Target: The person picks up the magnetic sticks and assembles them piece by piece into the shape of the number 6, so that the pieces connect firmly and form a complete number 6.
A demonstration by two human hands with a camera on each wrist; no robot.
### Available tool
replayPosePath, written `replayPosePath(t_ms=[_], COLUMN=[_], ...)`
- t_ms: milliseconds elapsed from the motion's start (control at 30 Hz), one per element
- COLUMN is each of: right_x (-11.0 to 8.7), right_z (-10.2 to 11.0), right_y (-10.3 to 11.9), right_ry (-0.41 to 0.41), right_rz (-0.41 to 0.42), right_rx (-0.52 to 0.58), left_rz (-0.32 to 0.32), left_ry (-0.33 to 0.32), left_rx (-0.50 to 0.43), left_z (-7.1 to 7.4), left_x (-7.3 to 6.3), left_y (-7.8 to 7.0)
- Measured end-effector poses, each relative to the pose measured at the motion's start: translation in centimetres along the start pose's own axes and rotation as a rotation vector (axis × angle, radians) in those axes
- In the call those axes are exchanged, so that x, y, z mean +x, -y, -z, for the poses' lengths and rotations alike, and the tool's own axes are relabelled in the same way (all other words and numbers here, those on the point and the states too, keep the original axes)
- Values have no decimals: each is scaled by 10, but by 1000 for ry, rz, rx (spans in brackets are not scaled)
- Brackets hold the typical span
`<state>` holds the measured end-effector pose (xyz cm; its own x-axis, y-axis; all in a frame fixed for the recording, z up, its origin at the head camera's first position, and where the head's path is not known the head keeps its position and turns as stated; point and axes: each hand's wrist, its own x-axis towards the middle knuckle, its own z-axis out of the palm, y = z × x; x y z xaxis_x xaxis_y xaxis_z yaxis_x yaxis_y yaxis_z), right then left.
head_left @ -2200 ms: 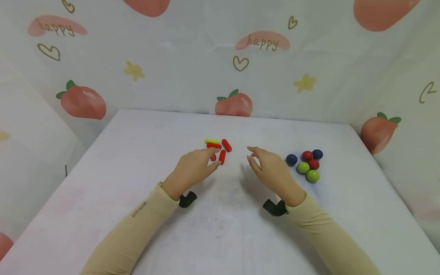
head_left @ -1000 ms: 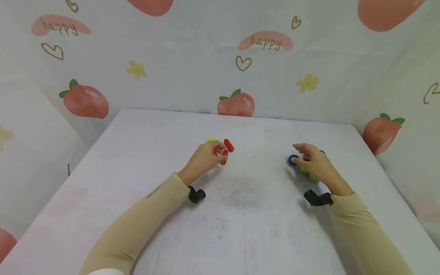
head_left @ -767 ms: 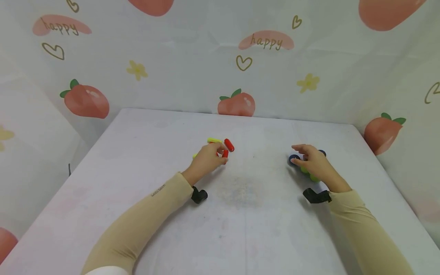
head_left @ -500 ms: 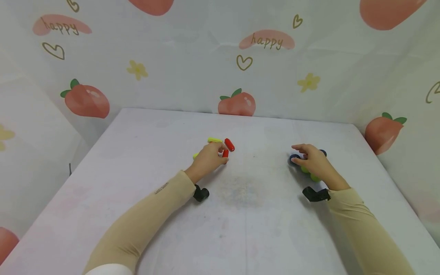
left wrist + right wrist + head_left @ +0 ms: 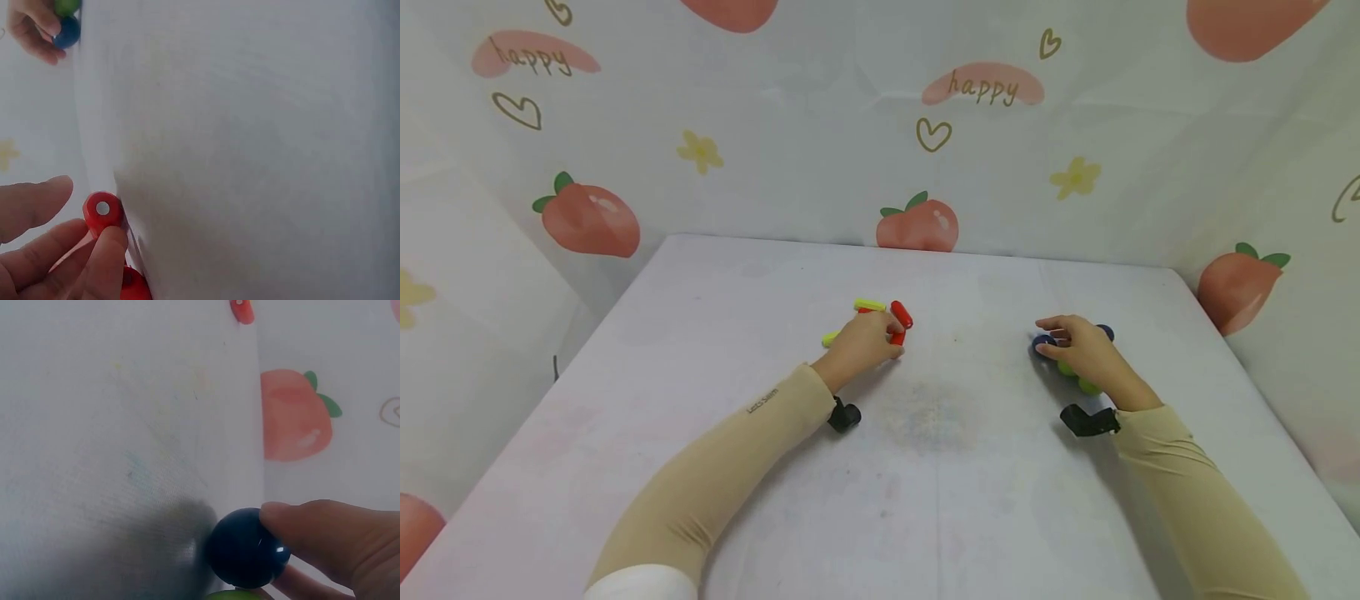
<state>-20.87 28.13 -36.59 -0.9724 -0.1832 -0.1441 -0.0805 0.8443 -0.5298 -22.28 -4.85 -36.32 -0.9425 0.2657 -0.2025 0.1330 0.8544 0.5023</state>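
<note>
My left hand [image 5: 861, 343] is over several short red and yellow-green rods. In the left wrist view its fingertips touch the side of a red rod [image 5: 102, 208] with a silvery disc in its end. The thumb stands apart from that rod. My right hand [image 5: 1088, 354] is above glossy balls at the right, fingers loosely bent. In the right wrist view its thumb touches a dark blue ball [image 5: 249, 549], with a green ball [image 5: 234, 595] beside it. Part of the ball group is hidden under this hand.
Another red rod [image 5: 902, 314] lies behind the left fingertips, with a yellow-green rod [image 5: 870, 305] to its left. A second yellow-green rod [image 5: 831, 339] shows left of the hand. The white-covered table [image 5: 925, 500] ends at a patterned cloth backdrop [image 5: 790, 158].
My right hand moved right from mid-table to the balls and then stayed. My left hand moved right over the rods; the red rod at its fingertips shifted slightly right, towards the one behind.
</note>
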Motion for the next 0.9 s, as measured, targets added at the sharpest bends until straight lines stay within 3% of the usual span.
replayPosePath(t_ms=[233,500,900], right_x=[0,1,2], right_z=[-2,-3,-3], right_y=[-1,-1,1], right_ry=[15,19,28], right_rz=[-13,2,0], right_rx=[-23,-44,-57], left_rz=[-44,-71,2], left_ry=[39,23,75], left_rx=[9,23,67], left_z=[-1,-5,-9], left_x=[-4,-6,-1], left_y=[-6,-10,-13])
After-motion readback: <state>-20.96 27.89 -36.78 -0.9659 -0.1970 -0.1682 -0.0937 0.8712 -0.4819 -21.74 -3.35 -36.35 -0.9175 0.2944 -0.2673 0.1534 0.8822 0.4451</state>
